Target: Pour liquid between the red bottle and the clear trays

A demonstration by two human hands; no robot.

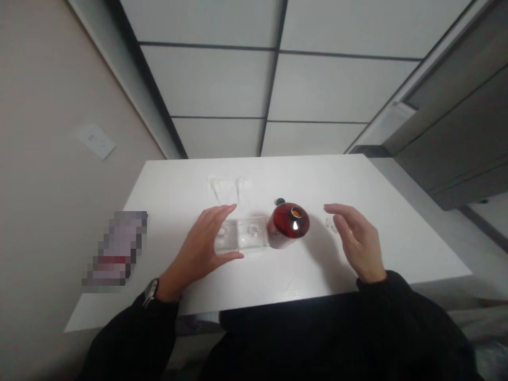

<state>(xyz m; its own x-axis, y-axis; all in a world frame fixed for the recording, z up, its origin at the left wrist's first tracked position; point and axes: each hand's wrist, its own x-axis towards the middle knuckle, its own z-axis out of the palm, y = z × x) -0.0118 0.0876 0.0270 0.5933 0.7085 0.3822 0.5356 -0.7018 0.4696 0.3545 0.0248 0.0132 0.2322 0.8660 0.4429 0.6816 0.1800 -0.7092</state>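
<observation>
Upright open red bottle (289, 225) beside seemingly clear box (243, 236)

On a table (178, 185) set against a wall (47, 159), a clear box (248, 235) lies at the centre with a bottle (289, 225) touching its right end. A small cap (280, 201) sits just behind the bottle. The left hand (206, 243) rests at the box's left end; the right hand (355, 238) hovers right of the bottle, apart from it. Plastic wrapping (228, 188) lies behind the box, and a flat item (117, 246) lies at the table's left edge
</observation>
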